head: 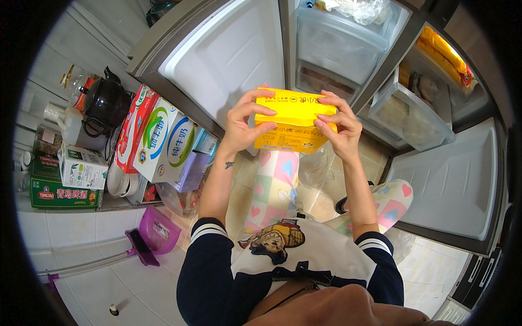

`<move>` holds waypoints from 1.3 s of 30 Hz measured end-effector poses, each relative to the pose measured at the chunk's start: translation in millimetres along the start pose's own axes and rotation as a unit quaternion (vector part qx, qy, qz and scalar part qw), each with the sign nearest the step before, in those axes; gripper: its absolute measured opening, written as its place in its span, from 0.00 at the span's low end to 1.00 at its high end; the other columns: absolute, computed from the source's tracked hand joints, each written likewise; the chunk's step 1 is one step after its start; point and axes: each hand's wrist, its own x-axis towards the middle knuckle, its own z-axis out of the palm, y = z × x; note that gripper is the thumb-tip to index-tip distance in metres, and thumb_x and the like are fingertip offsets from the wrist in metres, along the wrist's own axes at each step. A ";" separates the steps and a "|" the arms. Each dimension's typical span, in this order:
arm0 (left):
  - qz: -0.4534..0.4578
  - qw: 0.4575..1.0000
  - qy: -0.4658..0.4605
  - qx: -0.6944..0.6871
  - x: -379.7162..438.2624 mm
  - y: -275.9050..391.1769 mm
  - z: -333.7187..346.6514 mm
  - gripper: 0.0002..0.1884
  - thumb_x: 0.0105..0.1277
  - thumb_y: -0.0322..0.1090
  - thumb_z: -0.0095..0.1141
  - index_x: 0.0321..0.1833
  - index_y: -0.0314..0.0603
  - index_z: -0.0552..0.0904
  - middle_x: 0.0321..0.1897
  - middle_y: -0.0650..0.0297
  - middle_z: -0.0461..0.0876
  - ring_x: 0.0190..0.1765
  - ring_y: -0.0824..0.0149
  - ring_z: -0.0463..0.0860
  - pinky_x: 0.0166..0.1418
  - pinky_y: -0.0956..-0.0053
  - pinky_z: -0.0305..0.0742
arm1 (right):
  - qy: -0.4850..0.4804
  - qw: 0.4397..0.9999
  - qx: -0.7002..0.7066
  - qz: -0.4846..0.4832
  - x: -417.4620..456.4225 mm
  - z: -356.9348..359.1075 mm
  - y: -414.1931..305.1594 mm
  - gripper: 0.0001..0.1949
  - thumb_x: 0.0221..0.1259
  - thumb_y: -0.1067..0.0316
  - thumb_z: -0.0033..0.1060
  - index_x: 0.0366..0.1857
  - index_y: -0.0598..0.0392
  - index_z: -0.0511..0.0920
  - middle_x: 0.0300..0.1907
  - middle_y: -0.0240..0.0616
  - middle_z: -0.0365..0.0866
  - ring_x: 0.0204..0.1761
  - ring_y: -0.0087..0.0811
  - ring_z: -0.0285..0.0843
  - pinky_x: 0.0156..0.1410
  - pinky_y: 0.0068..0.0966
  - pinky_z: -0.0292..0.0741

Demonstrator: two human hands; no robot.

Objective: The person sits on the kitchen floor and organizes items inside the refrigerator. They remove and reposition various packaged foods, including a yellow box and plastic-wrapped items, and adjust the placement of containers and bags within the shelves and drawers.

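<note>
Both hands hold a yellow cardboard box, printed with dark writing, above my knee. My left hand grips its left end, with the thumb on the near face and the fingers over the top. At the opposite end my right hand has its thumb and fingertips on the upper edge. The box looks closed, and its underside is hidden. Beyond it stands the refrigerator's left compartment with translucent drawers. A pulled-out freezer drawer to the right holds bagged food.
Open refrigerator doors flank me, the left door and the right door. Milk cartons, a black pot and a green beer carton crowd the left side. A purple dustpan and a broom are lower left. Orange packages lie in the right compartment.
</note>
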 end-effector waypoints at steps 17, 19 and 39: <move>-0.011 0.999 0.047 -0.021 -6.3 -9.3 -0.2 0.11 0.44 0.24 0.65 0.31 0.40 0.79 0.48 0.56 0.73 0.60 0.52 0.66 0.61 0.63 0.60 | -0.097 0.995 0.022 0.002 4.6 -6.9 -3.2 0.08 0.41 0.74 0.67 0.28 0.58 0.79 0.48 0.45 0.74 0.58 0.48 0.64 0.59 0.40 0.63; -0.010 0.999 0.038 -0.014 -5.4 -6.5 -1.0 0.11 0.43 0.24 0.66 0.30 0.40 0.79 0.48 0.57 0.73 0.60 0.52 0.65 0.61 0.63 0.60 | -0.095 0.995 0.016 0.005 2.9 -6.6 -4.1 0.11 0.38 0.72 0.69 0.29 0.58 0.79 0.47 0.45 0.74 0.59 0.48 0.63 0.59 0.40 0.62; 0.003 1.000 0.024 -0.003 0.1 -15.9 -1.1 0.19 0.37 0.25 0.69 0.34 0.41 0.78 0.46 0.58 0.74 0.55 0.57 0.70 0.58 0.65 0.65 | 0.004 0.996 -0.086 0.012 7.1 21.0 -14.3 0.22 0.34 0.62 0.74 0.35 0.60 0.75 0.45 0.45 0.73 0.52 0.41 0.68 0.55 0.34 0.65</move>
